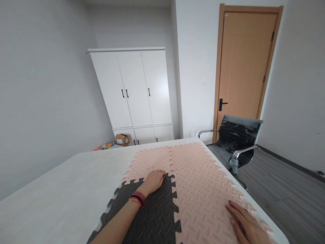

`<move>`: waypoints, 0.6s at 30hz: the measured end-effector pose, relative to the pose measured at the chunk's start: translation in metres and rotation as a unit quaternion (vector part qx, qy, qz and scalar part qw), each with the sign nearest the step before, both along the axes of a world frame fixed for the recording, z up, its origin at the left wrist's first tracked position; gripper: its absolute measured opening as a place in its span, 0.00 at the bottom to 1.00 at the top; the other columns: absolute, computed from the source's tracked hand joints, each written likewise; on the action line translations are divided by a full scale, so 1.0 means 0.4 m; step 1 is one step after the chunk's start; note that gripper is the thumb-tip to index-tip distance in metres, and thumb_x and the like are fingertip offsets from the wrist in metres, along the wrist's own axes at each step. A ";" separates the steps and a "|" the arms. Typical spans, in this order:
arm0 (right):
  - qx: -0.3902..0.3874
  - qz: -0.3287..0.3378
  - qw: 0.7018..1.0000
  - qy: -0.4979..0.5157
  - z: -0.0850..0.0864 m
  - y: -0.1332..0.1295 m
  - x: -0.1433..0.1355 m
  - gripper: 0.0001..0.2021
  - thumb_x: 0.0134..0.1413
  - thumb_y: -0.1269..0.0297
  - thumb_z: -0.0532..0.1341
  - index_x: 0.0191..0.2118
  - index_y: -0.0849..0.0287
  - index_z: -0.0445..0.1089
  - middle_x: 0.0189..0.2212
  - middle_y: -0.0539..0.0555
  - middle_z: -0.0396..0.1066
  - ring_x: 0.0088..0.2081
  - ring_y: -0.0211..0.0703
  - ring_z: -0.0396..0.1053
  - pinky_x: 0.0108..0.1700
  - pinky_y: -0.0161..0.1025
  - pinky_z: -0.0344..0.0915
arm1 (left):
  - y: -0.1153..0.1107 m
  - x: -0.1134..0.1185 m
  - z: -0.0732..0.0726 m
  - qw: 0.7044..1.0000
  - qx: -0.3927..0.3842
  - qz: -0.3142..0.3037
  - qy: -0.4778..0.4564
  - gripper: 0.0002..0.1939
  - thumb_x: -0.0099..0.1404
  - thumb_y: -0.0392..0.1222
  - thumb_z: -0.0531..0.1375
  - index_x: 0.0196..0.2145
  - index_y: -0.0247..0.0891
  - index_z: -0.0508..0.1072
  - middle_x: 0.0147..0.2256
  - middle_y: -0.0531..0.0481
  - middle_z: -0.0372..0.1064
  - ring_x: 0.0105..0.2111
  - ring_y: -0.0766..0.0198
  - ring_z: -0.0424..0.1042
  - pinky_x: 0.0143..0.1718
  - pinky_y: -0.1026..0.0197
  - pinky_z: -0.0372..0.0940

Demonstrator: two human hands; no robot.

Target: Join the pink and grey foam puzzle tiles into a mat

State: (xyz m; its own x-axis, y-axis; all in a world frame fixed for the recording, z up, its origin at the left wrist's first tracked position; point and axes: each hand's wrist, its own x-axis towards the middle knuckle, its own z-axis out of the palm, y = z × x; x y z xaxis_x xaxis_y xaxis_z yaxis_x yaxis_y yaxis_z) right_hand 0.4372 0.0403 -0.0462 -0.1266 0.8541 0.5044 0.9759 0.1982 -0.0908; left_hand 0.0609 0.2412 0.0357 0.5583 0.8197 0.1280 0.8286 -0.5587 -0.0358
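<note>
My left hand (pixel 153 181), with red and dark bands at the wrist, lies over the far edge of a black foam mat tile (pixel 154 213), its fingers bent down by the tile's far right corner. Pink foam tiles (pixel 198 183) with toothed edges lie beyond the black one and to its right. The black tile's right teeth rest beside or over the pink tile's edge. Toward the lower right, my right hand (pixel 245 222) rests on the pink tile near its right edge, fingers spread, holding nothing.
A white table (pixel 63 183) bears the tiles. Past its right edge stands a black chair (pixel 237 139) with metal arms. Behind the table are a white cabinet (pixel 134 88), a cardboard box (pixel 122 139), colourful items (pixel 108 146) and a wooden door (pixel 248 64).
</note>
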 end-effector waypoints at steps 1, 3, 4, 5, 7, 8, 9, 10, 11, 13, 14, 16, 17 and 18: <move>0.002 0.001 1.000 -0.001 0.000 0.000 -0.001 0.20 0.57 0.55 0.52 0.52 0.53 0.68 0.53 0.54 0.67 0.52 0.48 0.67 0.50 0.46 0.69 | -0.004 0.003 0.002 1.000 0.003 0.000 0.001 0.14 0.66 0.40 0.50 0.48 0.38 0.67 0.39 0.49 0.70 0.41 0.62 0.69 0.46 0.51 0.65; 0.005 -0.001 1.000 -0.003 0.002 -0.001 -0.004 0.20 0.57 0.55 0.52 0.52 0.53 0.68 0.53 0.54 0.67 0.52 0.48 0.67 0.51 0.46 0.69 | -0.012 0.012 0.003 1.000 0.007 -0.001 0.005 0.16 0.66 0.39 0.49 0.51 0.41 0.65 0.40 0.49 0.69 0.42 0.60 0.68 0.45 0.50 0.64; 0.008 -0.004 1.000 -0.004 0.003 -0.002 -0.006 0.20 0.58 0.55 0.52 0.52 0.53 0.68 0.53 0.54 0.67 0.52 0.48 0.67 0.51 0.46 0.69 | -0.015 0.017 0.003 1.000 0.008 -0.002 0.008 0.16 0.66 0.38 0.49 0.51 0.43 0.65 0.40 0.48 0.68 0.43 0.59 0.68 0.45 0.49 0.64; 0.011 -0.006 1.000 -0.005 0.004 -0.003 -0.007 0.20 0.58 0.55 0.52 0.53 0.53 0.68 0.53 0.54 0.67 0.52 0.48 0.66 0.51 0.46 0.69 | -0.016 0.021 0.004 1.000 0.010 -0.001 0.010 0.16 0.65 0.38 0.49 0.50 0.43 0.66 0.41 0.48 0.68 0.44 0.58 0.67 0.45 0.48 0.64; 0.021 -0.004 1.000 -0.011 0.006 -0.004 -0.008 0.20 0.57 0.55 0.52 0.52 0.54 0.68 0.53 0.54 0.67 0.52 0.47 0.67 0.50 0.45 0.69 | -0.013 0.031 0.005 1.000 0.010 -0.001 0.010 0.15 0.65 0.39 0.50 0.48 0.43 0.68 0.43 0.47 0.67 0.45 0.57 0.66 0.47 0.46 0.62; 0.029 0.000 0.999 -0.015 0.006 -0.004 -0.007 0.20 0.57 0.55 0.53 0.52 0.54 0.68 0.52 0.54 0.68 0.52 0.47 0.67 0.50 0.45 0.70 | -0.009 0.037 0.007 1.000 0.009 -0.004 0.009 0.14 0.65 0.39 0.50 0.47 0.42 0.69 0.45 0.47 0.66 0.47 0.57 0.65 0.49 0.44 0.61; 0.037 0.006 0.999 -0.018 0.006 -0.003 -0.005 0.20 0.57 0.55 0.53 0.51 0.54 0.69 0.52 0.54 0.68 0.51 0.47 0.68 0.49 0.44 0.70 | -0.003 0.043 0.008 1.000 0.006 -0.012 0.007 0.12 0.65 0.40 0.51 0.45 0.40 0.70 0.48 0.47 0.65 0.49 0.56 0.64 0.51 0.43 0.59; 0.045 0.012 0.999 -0.020 0.006 -0.002 -0.002 0.20 0.56 0.54 0.54 0.51 0.54 0.69 0.51 0.54 0.69 0.50 0.47 0.68 0.48 0.43 0.71 | 0.004 0.051 0.009 1.000 0.002 -0.022 0.005 0.11 0.65 0.41 0.52 0.43 0.39 0.70 0.50 0.46 0.64 0.51 0.56 0.62 0.54 0.43 0.57; 0.051 0.019 0.998 -0.021 0.005 -0.001 0.000 0.19 0.56 0.54 0.54 0.50 0.55 0.70 0.50 0.54 0.70 0.50 0.47 0.69 0.47 0.43 0.71 | 0.012 0.059 0.009 0.999 -0.003 -0.033 0.002 0.11 0.64 0.42 0.53 0.42 0.38 0.70 0.52 0.47 0.63 0.53 0.57 0.61 0.55 0.43 0.56; 0.055 0.028 0.998 -0.016 0.002 0.003 0.004 0.19 0.55 0.54 0.55 0.50 0.55 0.70 0.50 0.54 0.70 0.49 0.48 0.70 0.46 0.42 0.72 | 0.027 0.076 0.003 0.999 -0.015 -0.048 -0.005 0.11 0.65 0.43 0.53 0.41 0.37 0.70 0.50 0.47 0.66 0.51 0.59 0.64 0.54 0.46 0.59; 0.050 0.029 0.998 -0.010 0.000 0.004 0.006 0.19 0.55 0.54 0.55 0.50 0.55 0.70 0.50 0.54 0.70 0.48 0.48 0.70 0.46 0.42 0.72 | 0.035 0.084 -0.002 0.999 -0.020 -0.049 -0.008 0.11 0.65 0.44 0.53 0.41 0.37 0.69 0.46 0.47 0.68 0.48 0.61 0.66 0.52 0.48 0.61; 0.031 0.027 0.999 0.005 -0.001 0.006 0.009 0.20 0.54 0.54 0.56 0.50 0.54 0.70 0.50 0.54 0.70 0.49 0.48 0.69 0.47 0.41 0.71 | 0.051 0.096 -0.013 0.998 -0.029 -0.043 -0.017 0.12 0.65 0.45 0.52 0.41 0.36 0.69 0.40 0.49 0.70 0.42 0.63 0.69 0.47 0.51 0.65; 0.020 0.025 0.999 0.011 -0.001 0.007 0.012 0.20 0.54 0.54 0.56 0.51 0.53 0.70 0.51 0.54 0.69 0.50 0.48 0.69 0.48 0.41 0.70 | 0.061 0.099 -0.016 0.998 -0.033 -0.039 -0.023 0.13 0.65 0.46 0.52 0.41 0.36 0.69 0.39 0.49 0.70 0.41 0.63 0.69 0.46 0.51 0.65; 0.008 0.024 1.000 0.015 0.000 0.009 0.015 0.20 0.54 0.54 0.56 0.51 0.53 0.69 0.51 0.54 0.69 0.50 0.48 0.68 0.49 0.40 0.70 | 0.073 0.101 -0.018 0.998 -0.037 -0.035 -0.029 0.13 0.65 0.47 0.53 0.40 0.36 0.69 0.38 0.49 0.70 0.41 0.63 0.69 0.46 0.51 0.66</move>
State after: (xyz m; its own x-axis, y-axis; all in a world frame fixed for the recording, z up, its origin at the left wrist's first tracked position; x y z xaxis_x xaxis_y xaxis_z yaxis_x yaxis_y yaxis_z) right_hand 0.4430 0.0438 -0.0464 -0.1513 0.8390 0.5227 0.9625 0.2456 -0.1156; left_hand 0.1014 0.2703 0.0285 0.6080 0.7873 0.1029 0.7869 -0.6148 0.0541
